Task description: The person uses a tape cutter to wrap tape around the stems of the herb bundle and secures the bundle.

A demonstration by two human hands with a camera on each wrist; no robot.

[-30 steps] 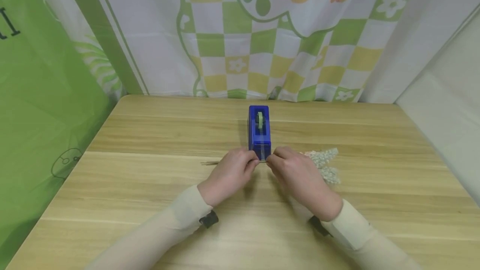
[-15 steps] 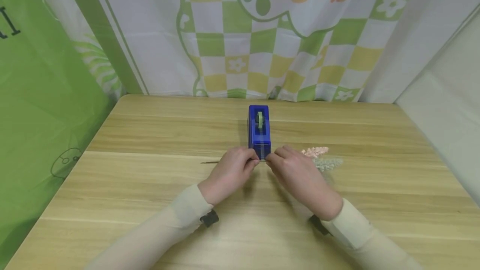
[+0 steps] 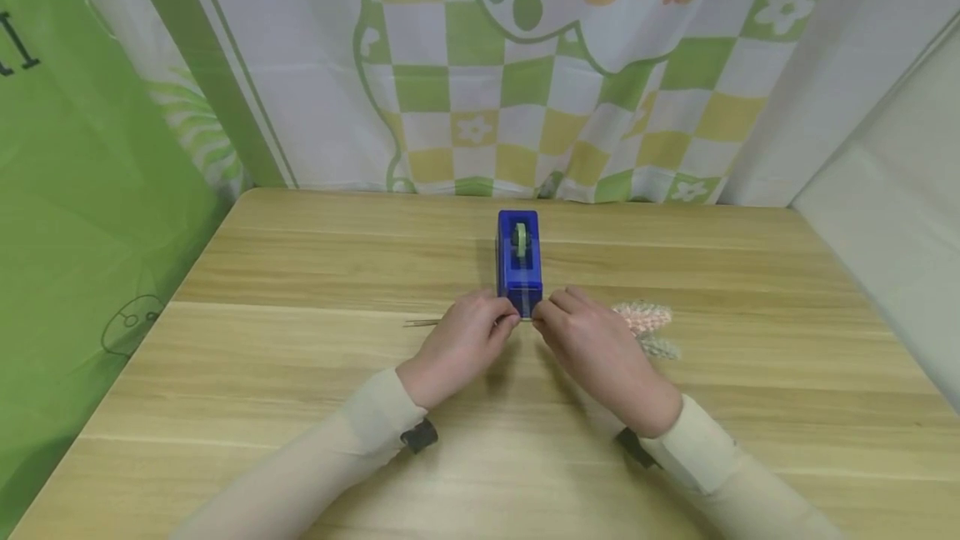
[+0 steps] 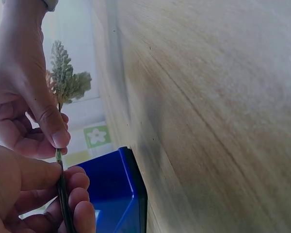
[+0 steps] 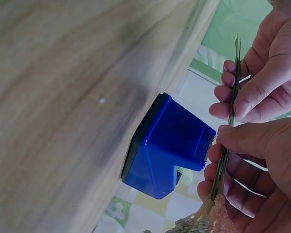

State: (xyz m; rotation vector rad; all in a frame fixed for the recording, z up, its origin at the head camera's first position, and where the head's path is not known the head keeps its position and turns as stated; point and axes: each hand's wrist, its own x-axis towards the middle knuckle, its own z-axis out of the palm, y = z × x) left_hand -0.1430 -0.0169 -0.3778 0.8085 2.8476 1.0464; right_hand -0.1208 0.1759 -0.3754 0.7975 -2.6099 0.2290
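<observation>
Between both hands, in front of a blue tape dispenser [image 3: 522, 277], a bunch of flower stems is held sideways. My left hand [image 3: 459, 348] pinches the dark thin stems [image 4: 63, 196] between thumb and fingers, their bare ends [image 3: 422, 323] jutting out leftwards. Close beside it, my right hand [image 3: 603, 361] pinches the stems nearer the blooms. Pink and grey-green flower heads [image 3: 647, 319] poke out past the right hand. A pale band [image 4: 58, 155] shows on the stems between the two thumbs in the left wrist view; whether it is tape I cannot tell.
The dispenser's toothed cutting edge [image 5: 209, 148] faces the hands, very near the fingers. It stands on a wooden table [image 3: 300, 273], with a roll of tape [image 3: 521, 240] inside. A patterned curtain [image 3: 525, 90] hangs behind the table's back edge.
The bunch has turned about its length: grey-green heads showed first, then pink above grey-green, and now pink with grey-green around it. Both hands stay nearly in place.
</observation>
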